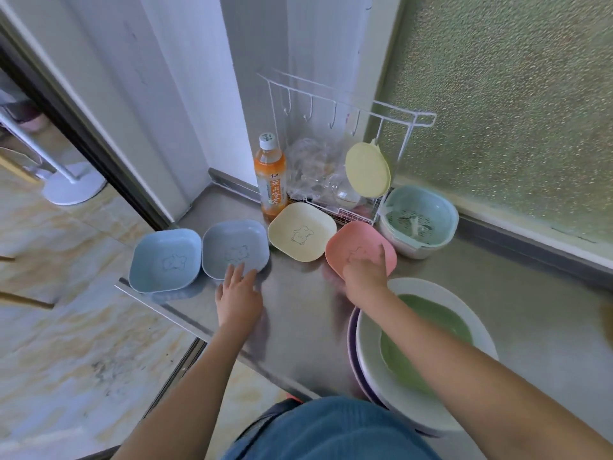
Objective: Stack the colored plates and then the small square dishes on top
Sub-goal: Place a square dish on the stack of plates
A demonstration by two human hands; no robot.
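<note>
Several small square dishes sit in a row on the steel counter [298, 313]: a light blue dish [165, 259] at the far left, a grey-blue dish [235, 247] beside it, a cream dish [301, 231], and a pink dish [356, 242] tilted up. My right hand [365, 272] grips the near edge of the pink dish. My left hand [238, 290] is open, its fingertips touching the near rim of the grey-blue dish. Close to me on the right is a stack of round plates: a green plate [428, 336] on a white plate [371, 353], with a purple one [352, 346] below.
An orange tea bottle [270, 175] stands behind the dishes. A white wire rack [351, 134] holds a yellow lid [366, 169] and glassware. A teal colander bowl [419, 217] sits at the right by the frosted window. The counter's left edge drops to the tiled floor.
</note>
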